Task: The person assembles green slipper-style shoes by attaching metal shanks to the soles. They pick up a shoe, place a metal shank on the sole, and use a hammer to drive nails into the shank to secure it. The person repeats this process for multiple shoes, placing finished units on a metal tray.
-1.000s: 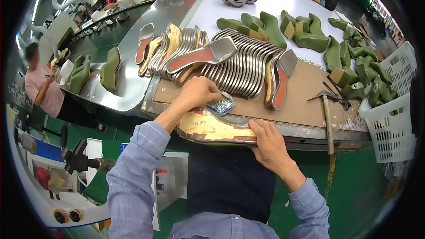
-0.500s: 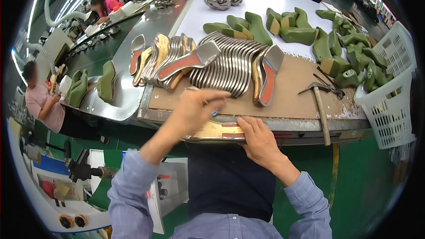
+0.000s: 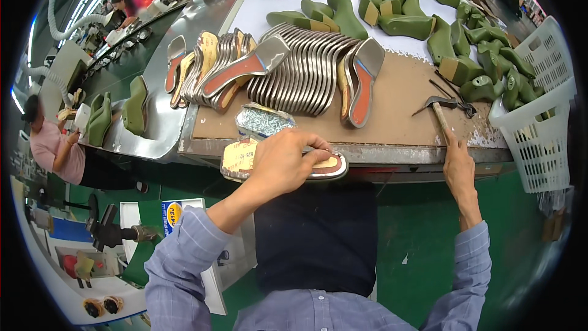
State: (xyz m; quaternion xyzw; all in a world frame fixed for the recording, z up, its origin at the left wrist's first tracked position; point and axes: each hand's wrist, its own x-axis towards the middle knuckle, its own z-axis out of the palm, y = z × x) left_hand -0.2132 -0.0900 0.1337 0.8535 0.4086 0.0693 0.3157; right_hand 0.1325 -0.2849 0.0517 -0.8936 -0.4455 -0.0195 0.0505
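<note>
At the table's near edge lies a shoe sole (image 3: 240,158), with a pale yellow insole face and a silvery rim. My left hand (image 3: 285,160) is closed over its middle, thumb and forefinger bent together near the rounded end. Whether they also pinch something small is too fine to see. Just behind it stands an open box (image 3: 263,121) of small metal nails. To the right, my right hand (image 3: 459,168) is wrapped round the lower end of the wooden handle of a hammer (image 3: 442,121). The hammer's dark head rests on the brown board.
Behind the box, silver-edged shoe soles (image 3: 294,70) stand in a packed row. Green shoe lasts (image 3: 404,26) lie across the white sheet. Dark pincers (image 3: 467,109) lie beside the hammer, near a white plastic basket (image 3: 539,147). A person in pink (image 3: 55,150) works at the left.
My right hand has left the sole and taken hold of the hammer handle. My left hand has come down from near the nail box onto the sole, which has shifted left.
</note>
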